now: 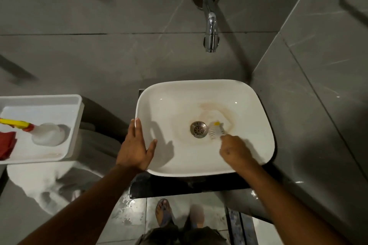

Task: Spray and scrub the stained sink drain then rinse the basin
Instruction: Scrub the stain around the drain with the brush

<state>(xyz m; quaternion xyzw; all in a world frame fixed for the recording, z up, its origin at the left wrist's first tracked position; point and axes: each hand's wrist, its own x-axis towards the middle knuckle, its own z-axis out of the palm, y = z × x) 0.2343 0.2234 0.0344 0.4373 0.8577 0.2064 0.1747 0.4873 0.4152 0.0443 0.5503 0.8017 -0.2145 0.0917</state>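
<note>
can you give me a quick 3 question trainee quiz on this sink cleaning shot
1. True or false: water is running from the tap.
2. Which hand holds the brush: A left, B right?
3. Fill in: the spray bottle lies in the white ____.

Key:
1. False; no stream shows.
2. B; the right hand scrubs beside the drain, while the left hand rests on the basin rim.
3. Tray.

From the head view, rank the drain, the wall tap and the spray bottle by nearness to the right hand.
From the right hand:
1. Drain, just left of the hand, in the basin.
2. Wall tap, above the basin on the wall.
3. Spray bottle, far left, lying in the white tray.
</note>
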